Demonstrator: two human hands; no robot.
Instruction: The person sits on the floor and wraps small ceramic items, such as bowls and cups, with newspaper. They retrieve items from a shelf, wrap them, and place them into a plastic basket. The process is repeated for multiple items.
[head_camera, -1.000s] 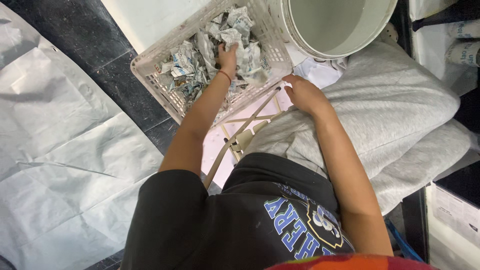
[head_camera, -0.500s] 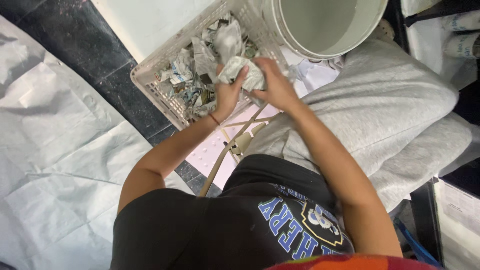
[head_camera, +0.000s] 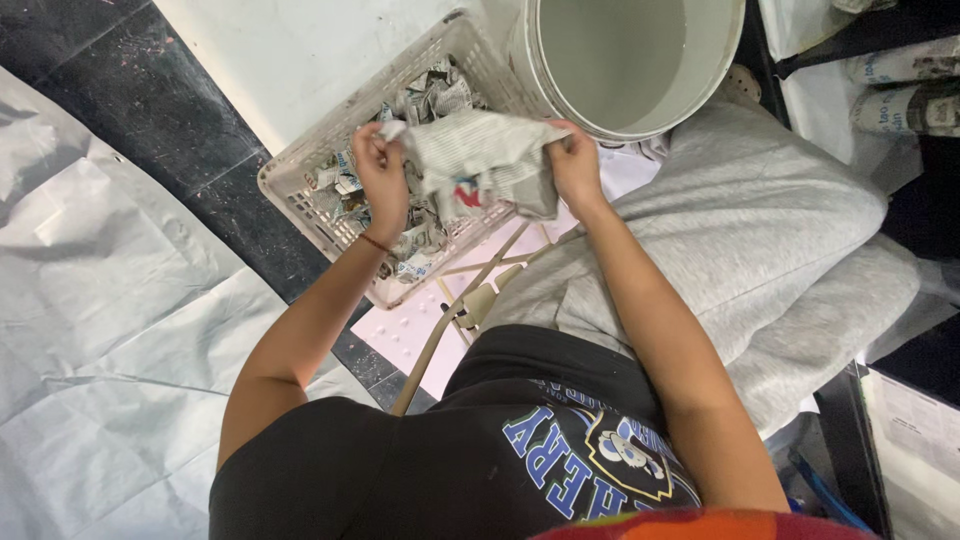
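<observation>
A crumpled sheet of newspaper (head_camera: 470, 160) is stretched between my two hands above a white plastic basket (head_camera: 300, 205). My left hand (head_camera: 378, 170) pinches its left edge and my right hand (head_camera: 575, 165) grips its right edge. The basket holds several more crumpled newspaper pieces (head_camera: 430, 95). A white bucket (head_camera: 620, 60) with pale liquid stands just beyond my right hand, touching the basket's far corner.
My legs in grey trousers (head_camera: 760, 230) fill the right side. A folding chair frame (head_camera: 470, 300) shows under me. A grey plastic sheet (head_camera: 110, 330) covers the dark floor at left. Rolled newspapers (head_camera: 905, 95) lie at the top right.
My left hand took a wad out of the basket, my right hand joined it, and both have now pulled the wad open into a spread sheet.
</observation>
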